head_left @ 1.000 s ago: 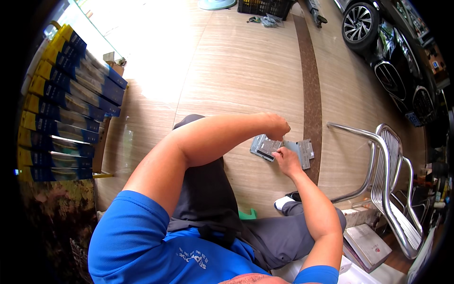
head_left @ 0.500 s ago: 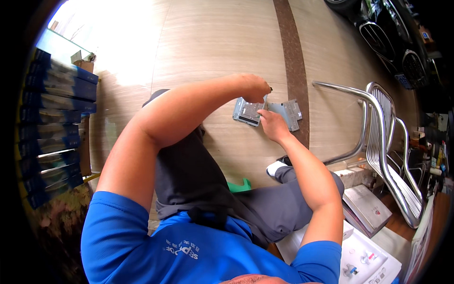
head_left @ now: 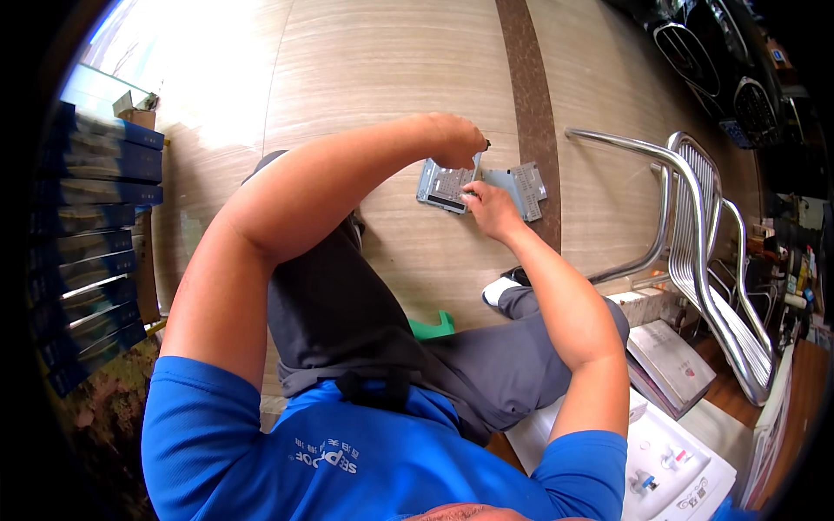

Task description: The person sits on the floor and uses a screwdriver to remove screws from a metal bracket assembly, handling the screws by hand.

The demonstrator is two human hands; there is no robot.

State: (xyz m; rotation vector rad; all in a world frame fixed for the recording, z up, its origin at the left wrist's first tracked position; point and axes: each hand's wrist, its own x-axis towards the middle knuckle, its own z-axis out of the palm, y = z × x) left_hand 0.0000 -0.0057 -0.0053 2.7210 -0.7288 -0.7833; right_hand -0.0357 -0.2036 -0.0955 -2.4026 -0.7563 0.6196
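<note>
Both hands and the grey metal case point(head_left: 447, 184) sit a little higher and further left in the view than half a second ago; the steel chair point(head_left: 692, 174) shifts too, so the head has probably turned. Blue boxes point(head_left: 91, 213) stand at the far left. Right of them, the left hand point(head_left: 453, 141) hangs over the case's upper edge, fingers curled around what looks like a thin tool point(head_left: 488, 145), its dark end poking out. Below it, the case is low over the floor point(head_left: 391, 69), its right end overlapping the left edge of the floor's dark strip point(head_left: 530, 87); whether it lies on the floor is unclear. Next, the right hand point(head_left: 492, 211) has its fingers bunched at the case's middle; I cannot tell what they pinch. Contact looks unbroken, so the handwork seems to continue at the same spot.
</note>
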